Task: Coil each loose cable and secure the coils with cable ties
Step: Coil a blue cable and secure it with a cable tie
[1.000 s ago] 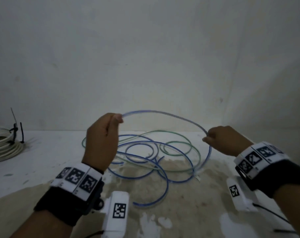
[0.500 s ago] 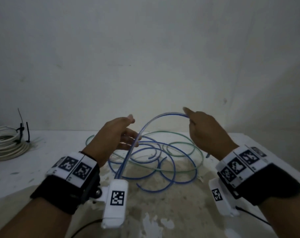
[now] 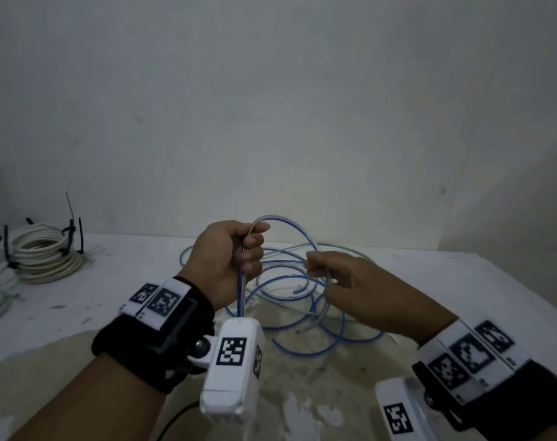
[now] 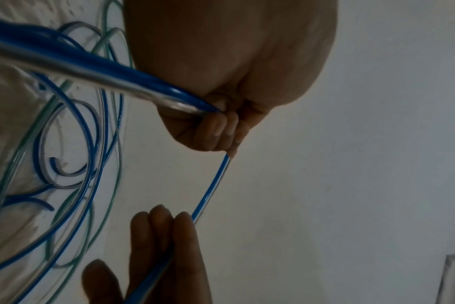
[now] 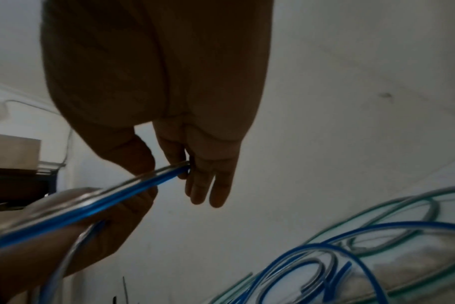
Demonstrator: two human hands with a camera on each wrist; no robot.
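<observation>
Blue cable arcs in a small loop between the two hands at the centre of the head view. The left hand is closed in a fist round it: strands enter the fist at the top and two run straight down out of its underside toward the wrist camera. In the left wrist view the curled fingers clamp the cable, which leaves the fist and runs down the frame to the right hand's fingertips.

Just right of centre, the right hand pinches the same cable between thumb and fingers, the remaining fingers loosely extended; the right wrist view shows the cable passing between thumb and index finger, with the left hand blurred at lower left.

Below and behind both hands the rest of the blue cable lies in loose loops on the white table, tangled with a green cable toward the wall.

At the left edge of the head view, white coils sit stacked on the table, bound with black ties whose tails stick up.
</observation>
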